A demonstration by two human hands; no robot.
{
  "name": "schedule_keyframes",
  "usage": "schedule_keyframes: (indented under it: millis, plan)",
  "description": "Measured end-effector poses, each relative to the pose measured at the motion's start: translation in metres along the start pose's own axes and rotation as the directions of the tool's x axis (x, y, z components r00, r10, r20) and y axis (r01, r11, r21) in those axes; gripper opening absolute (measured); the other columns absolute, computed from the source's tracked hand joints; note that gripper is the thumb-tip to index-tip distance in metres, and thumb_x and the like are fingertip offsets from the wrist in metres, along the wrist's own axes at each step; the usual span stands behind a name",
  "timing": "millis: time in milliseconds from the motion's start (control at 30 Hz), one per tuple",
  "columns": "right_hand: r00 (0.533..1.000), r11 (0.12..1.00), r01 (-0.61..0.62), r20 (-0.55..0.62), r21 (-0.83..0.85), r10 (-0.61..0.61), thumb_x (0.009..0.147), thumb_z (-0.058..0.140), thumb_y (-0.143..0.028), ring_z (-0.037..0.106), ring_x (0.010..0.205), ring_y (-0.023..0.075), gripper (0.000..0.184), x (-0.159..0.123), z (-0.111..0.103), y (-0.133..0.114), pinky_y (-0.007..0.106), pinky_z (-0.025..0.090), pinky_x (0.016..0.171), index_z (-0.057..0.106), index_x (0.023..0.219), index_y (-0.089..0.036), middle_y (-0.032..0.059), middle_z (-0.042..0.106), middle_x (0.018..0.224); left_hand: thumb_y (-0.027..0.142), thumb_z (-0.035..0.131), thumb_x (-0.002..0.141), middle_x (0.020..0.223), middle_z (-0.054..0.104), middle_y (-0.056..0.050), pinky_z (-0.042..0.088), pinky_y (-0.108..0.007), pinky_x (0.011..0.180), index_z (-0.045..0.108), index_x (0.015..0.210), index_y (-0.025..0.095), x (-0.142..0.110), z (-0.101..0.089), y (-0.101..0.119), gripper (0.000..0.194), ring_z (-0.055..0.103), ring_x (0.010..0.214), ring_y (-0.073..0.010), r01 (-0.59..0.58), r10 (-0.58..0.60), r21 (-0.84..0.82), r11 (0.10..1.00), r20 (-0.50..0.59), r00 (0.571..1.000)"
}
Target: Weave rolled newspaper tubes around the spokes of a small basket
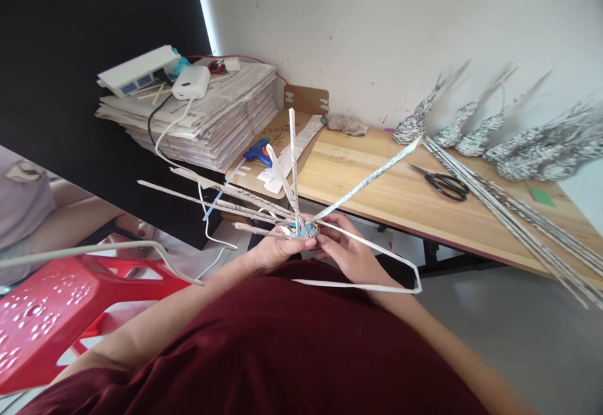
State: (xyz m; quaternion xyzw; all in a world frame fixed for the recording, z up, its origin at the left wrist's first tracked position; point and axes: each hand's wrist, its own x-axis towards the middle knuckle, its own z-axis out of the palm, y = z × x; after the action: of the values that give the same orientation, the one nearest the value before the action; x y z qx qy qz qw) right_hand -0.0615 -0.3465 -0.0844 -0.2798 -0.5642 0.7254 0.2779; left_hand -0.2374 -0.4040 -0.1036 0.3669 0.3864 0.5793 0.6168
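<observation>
Loose grip or a caught strip could spoil the weave [306,230].
If the fingers ease off, the small weave could slacken, since its strips [293,164] fan out long and unsupported beyond the fingertips; the bent strip [358,287], doubling back in front of the right wrist, could crease further or snag on the forearm, and those reaching out past the left fingers might catch the cord [203,204] there. Pulling one too hard could tear it, as they look like rolled paper. The weave sits between the two hands, at the fingertips: the left hand [274,250] grasps its left and near side, thumb along the front, while the right hand [351,257] pinches its right side, fingers curled behind. Neither is released; how tightly they press, I cannot tell.
</observation>
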Motion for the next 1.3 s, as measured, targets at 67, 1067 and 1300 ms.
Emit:
schedule_keyframes:
  millis: [67,1067,1300]
  plan:
    - [0.987,0.981,0.157,-0.029,-0.112,-0.161,0.090,0.073,-0.037,0.073,0.089,0.0199,0.033,-0.005,-0.002,-0.003,0.034,0.061,0.076,0.058,0.118,-0.027,0.0058,0.074,0.113,0.033,0.091,0.066,0.089,0.070,-0.001,0.051,-0.029,0.081,0.068,0.105,0.018,-0.002,0.000,0.003,0.048,0.064,0.082,-0.0156,-0.015,0.015,-0.021,1.000,-0.021,1.000]
    - [0.784,0.636,0.526,0.032,-0.565,-0.620,0.088,0.069,-0.012,0.076,0.084,0.0209,0.019,-0.029,-0.010,-0.014,0.031,0.061,0.077,0.075,0.101,-0.025,0.0046,0.080,0.096,0.025,0.086,0.072,0.119,0.067,-0.011,0.056,-0.033,0.085,0.066,0.111,0.019,-0.002,-0.011,0.043,0.044,0.068,0.094,-0.0193,-0.397,0.346,0.378,0.837,0.197,0.917]
    - [0.797,0.685,0.504,-0.024,-0.526,-0.604,0.091,0.068,-0.017,0.076,0.083,0.0210,0.017,-0.025,-0.010,-0.016,0.030,0.061,0.073,0.078,0.098,-0.027,0.0039,0.080,0.094,0.030,0.085,0.074,0.110,0.069,-0.013,0.055,-0.033,0.085,0.067,0.108,0.015,-0.002,-0.011,0.051,0.042,0.068,0.095,-0.0213,-0.507,0.446,0.465,0.726,0.242,0.861]
